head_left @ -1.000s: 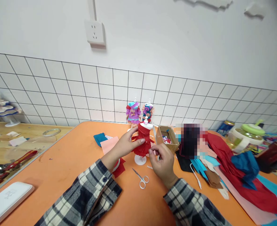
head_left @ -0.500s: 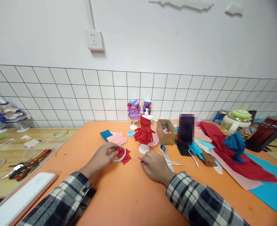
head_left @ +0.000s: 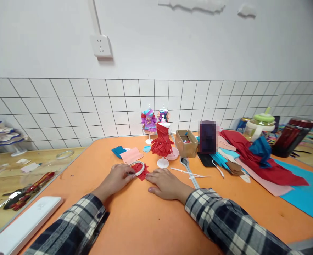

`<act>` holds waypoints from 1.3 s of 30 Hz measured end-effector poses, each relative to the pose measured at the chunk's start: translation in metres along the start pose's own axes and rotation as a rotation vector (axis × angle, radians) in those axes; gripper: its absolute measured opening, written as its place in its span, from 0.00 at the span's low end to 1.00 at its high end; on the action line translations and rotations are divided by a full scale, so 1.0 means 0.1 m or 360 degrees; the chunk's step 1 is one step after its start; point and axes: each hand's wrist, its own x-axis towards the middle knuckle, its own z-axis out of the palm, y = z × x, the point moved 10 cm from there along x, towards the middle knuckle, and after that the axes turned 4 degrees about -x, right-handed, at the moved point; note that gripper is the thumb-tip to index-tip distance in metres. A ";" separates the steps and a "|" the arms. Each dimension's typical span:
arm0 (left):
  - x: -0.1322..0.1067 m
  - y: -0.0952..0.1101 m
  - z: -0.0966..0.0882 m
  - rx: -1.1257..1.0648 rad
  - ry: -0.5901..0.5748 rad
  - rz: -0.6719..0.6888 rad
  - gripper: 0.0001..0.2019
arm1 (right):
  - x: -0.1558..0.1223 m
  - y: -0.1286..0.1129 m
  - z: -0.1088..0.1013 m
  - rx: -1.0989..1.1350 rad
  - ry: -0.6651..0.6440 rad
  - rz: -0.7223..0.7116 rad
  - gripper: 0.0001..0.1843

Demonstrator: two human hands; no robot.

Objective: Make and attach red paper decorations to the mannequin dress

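My left hand (head_left: pixel 118 177) pinches the near-left edge of a narrow white ring, which looks like a roll of tape (head_left: pixel 143 169). The ring lies tilted over a small piece of crinkled red paper (head_left: pixel 143 176). Flat on the table, my right hand (head_left: pixel 167 184) has its fingers stretched out, their tips at the right edge of that red paper. Just behind it stands a small white dress form wearing a red ruffled dress (head_left: pixel 162 141). Pink paper (head_left: pixel 132 155) and folded blue paper (head_left: pixel 118 152) lie beyond my left hand.
Two more dressed mini forms, one in a purple dress (head_left: pixel 149 122), stand by the tiled wall. To the right are a cardboard box (head_left: pixel 186 148), grey tweezers (head_left: pixel 190 172), red paper sheets (head_left: pixel 252 159) and a dark red bottle (head_left: pixel 293 138). A white power bank-like block (head_left: pixel 26 225) lies front left.
My right hand has moved left to the red paper, its fingers now straightened. The ring in my left hand has come down flatter over the paper. The view has shifted slightly.
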 end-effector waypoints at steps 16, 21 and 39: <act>0.03 -0.07 0.07 0.0244 0.0028 0.0036 0.12 | -0.07 0.03 -0.05 -0.0111 -0.0009 -0.0082 0.12; 0.04 -0.03 0.05 0.0152 0.0060 0.0107 0.13 | -0.05 0.11 0.01 -0.0092 -0.0071 0.0023 0.11; -0.08 0.02 0.07 0.0240 0.0007 0.0051 0.11 | -0.11 0.11 0.00 -0.0223 -0.0158 0.0044 0.14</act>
